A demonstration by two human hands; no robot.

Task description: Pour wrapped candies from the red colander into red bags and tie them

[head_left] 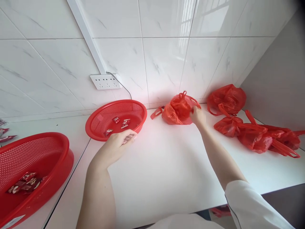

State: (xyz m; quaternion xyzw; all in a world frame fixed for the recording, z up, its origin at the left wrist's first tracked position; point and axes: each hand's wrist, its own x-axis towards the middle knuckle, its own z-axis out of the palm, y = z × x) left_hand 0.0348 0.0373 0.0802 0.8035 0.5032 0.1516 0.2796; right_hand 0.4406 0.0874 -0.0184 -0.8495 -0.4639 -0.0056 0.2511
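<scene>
My left hand is at the front rim of a red oval basket, its fingers curled; whether they hold anything is hidden. Inside that basket lie a few small wrapped packets. By the wall, an open red plastic bag stands on the white table, its handles loose. My right hand is at the bag's right edge, its fingers closed on the plastic.
A larger red basket with several packets stands at the left. Several red bags lie at the right, with another bag behind them. A wall socket has a cable running down behind the oval basket.
</scene>
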